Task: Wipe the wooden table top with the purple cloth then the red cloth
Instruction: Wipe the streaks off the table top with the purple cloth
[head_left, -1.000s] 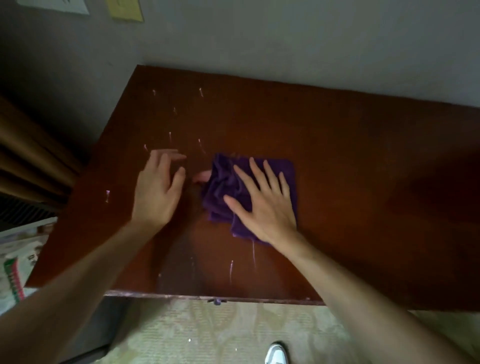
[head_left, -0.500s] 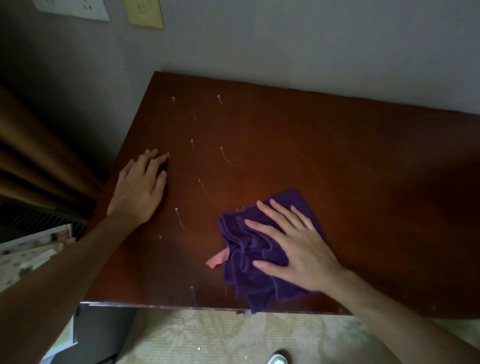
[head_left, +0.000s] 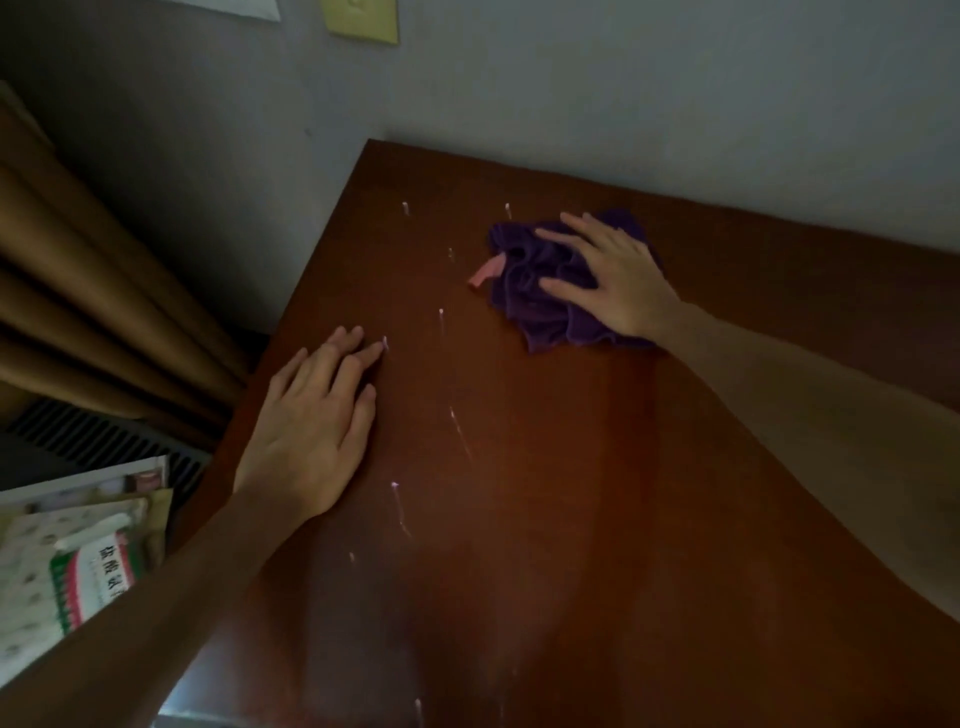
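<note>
Overhead, streaked wooden table (head_left: 571, 467) against wall (head_left: 623, 93)

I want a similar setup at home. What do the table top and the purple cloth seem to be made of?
The table top looks like reddish-brown wood or wood veneer with a smooth, semi-gloss finish: it shows a soft sheen. The purple cloth under the right hand looks like soft, plush fabric, perhaps microfibre: it bunches into thick folds.

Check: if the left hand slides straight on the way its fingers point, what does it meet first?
The left hand lies flat on the table, fingers pointing up and slightly right. First comes the white streak at its fingertips; beyond that, bare wood up to the table's far edge and the wall. The purple cloth lies well right of that line.
</note>
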